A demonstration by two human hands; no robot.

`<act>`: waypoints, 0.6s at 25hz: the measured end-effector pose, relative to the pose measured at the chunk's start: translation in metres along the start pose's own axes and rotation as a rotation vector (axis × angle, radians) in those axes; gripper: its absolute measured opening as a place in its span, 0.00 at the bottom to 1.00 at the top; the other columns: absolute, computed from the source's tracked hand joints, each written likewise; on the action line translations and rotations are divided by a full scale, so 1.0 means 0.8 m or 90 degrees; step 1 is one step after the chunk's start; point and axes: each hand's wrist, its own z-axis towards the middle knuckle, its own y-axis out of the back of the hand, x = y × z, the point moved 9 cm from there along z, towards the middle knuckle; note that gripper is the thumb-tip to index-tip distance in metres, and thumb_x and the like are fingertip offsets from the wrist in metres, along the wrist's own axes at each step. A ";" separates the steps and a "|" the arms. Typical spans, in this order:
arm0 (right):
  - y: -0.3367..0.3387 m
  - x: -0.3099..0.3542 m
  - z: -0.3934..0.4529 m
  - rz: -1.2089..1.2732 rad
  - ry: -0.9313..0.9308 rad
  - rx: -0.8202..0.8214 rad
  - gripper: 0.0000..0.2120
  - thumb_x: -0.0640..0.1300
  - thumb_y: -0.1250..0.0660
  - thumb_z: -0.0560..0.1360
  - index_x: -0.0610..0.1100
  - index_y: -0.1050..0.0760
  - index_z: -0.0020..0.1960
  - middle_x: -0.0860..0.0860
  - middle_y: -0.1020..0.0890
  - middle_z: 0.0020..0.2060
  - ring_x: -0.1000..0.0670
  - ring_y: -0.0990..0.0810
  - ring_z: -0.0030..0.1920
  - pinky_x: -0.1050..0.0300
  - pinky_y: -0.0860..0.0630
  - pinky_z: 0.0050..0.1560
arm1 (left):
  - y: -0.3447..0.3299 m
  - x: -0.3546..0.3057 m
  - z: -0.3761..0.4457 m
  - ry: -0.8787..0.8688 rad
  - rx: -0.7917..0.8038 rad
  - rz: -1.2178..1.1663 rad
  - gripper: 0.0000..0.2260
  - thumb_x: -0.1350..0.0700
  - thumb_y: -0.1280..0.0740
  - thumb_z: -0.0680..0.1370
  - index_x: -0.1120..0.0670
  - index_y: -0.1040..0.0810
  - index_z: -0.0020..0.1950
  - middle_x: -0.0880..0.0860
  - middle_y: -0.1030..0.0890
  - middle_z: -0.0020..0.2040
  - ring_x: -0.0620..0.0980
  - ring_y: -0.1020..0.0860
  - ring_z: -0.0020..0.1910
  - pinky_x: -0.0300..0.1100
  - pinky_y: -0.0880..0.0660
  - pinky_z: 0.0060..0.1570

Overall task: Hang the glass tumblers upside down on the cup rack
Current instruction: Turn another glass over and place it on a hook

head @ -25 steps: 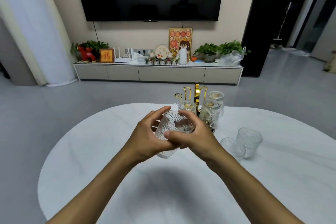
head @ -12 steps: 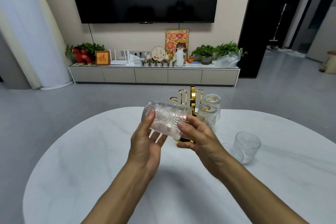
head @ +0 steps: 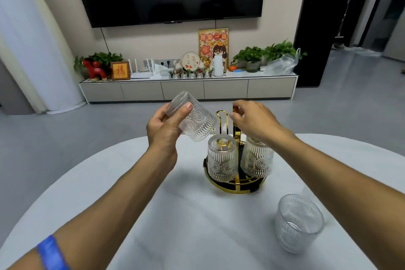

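My left hand point(head: 163, 129) holds a patterned glass tumbler point(head: 194, 119) tilted on its side, its base up to the left, just left of the gold cup rack point(head: 235, 180). My right hand point(head: 252, 121) pinches the top of the rack's gold centre post. Two tumblers hang upside down on the rack: one in front point(head: 221, 161), one on the right point(head: 256, 161) partly behind my right wrist. A bare gold hook point(head: 221, 116) stands between my hands. Another tumbler point(head: 299, 222) stands upright on the white table point(head: 175, 226) at the right.
The rack stands on a round black and gold base near the table's far edge. Beyond the table lie grey floor, a low TV cabinet point(head: 188, 90) with plants and ornaments, and a wall-mounted TV. A blue band circles my left forearm.
My right hand let go of the tumbler and took the top of the rack's post. My left hand lifted the tumbler up and left. The view moved closer to the rack.
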 end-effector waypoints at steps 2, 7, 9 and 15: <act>-0.004 -0.002 0.007 0.011 0.015 -0.036 0.16 0.49 0.38 0.79 0.42 0.24 0.62 0.42 0.16 0.53 0.40 0.21 0.51 0.49 0.24 0.47 | -0.007 0.011 0.019 -0.025 0.004 0.057 0.26 0.57 0.21 0.66 0.57 0.22 0.62 0.54 0.16 0.55 0.51 0.17 0.52 0.44 0.20 0.49; -0.001 -0.003 0.008 0.012 0.029 -0.037 0.16 0.50 0.37 0.78 0.42 0.23 0.62 0.43 0.16 0.53 0.40 0.20 0.53 0.43 0.22 0.51 | -0.027 0.020 0.047 -0.102 0.046 0.232 0.34 0.52 0.18 0.62 0.53 0.25 0.66 0.50 0.19 0.56 0.46 0.21 0.55 0.34 0.23 0.44; 0.001 -0.003 0.007 0.006 0.033 -0.040 0.15 0.49 0.37 0.78 0.42 0.23 0.59 0.43 0.16 0.52 0.40 0.20 0.51 0.43 0.22 0.50 | -0.032 0.025 0.055 -0.114 0.064 0.293 0.35 0.52 0.18 0.61 0.53 0.25 0.65 0.51 0.19 0.57 0.47 0.21 0.56 0.39 0.23 0.50; 0.000 -0.003 0.005 0.009 0.037 -0.040 0.17 0.50 0.37 0.78 0.43 0.25 0.63 0.44 0.17 0.57 0.40 0.21 0.56 0.45 0.23 0.51 | -0.037 0.064 0.064 -0.104 0.110 0.422 0.35 0.52 0.17 0.60 0.53 0.25 0.64 0.51 0.20 0.56 0.50 0.22 0.56 0.46 0.22 0.55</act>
